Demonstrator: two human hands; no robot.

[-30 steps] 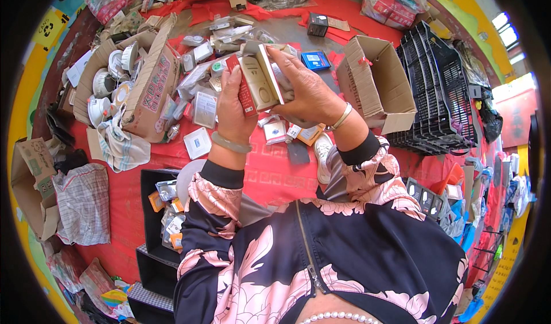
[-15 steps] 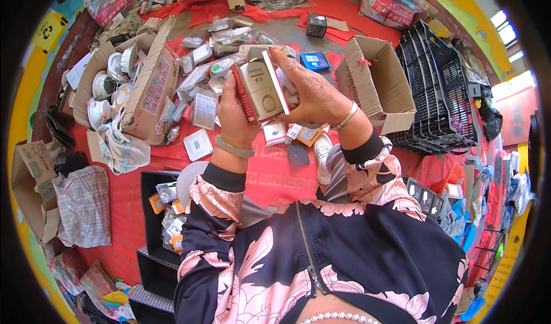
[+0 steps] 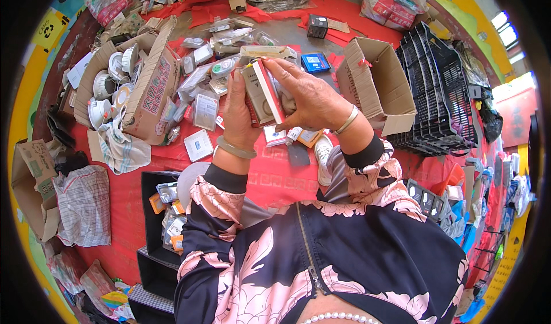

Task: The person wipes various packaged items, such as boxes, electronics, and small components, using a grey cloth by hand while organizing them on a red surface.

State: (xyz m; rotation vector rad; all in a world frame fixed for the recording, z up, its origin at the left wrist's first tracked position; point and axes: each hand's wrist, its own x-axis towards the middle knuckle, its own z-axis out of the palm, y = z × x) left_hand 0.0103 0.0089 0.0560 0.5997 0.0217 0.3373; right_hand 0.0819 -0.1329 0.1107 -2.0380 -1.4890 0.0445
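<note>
A big red sheet covers the floor. The black crate is toward its right edge. A brown box with pink marks is toward its far left corner. A smaller, open brown box is just left of the crate. Between the two brown boxes, the left hand and right hand grip a little red and tan box, up above the sheet, with fingers pressed on both its sides. A white square pack lies near the left wrist. White round things fill the pink-marked box.
</note>
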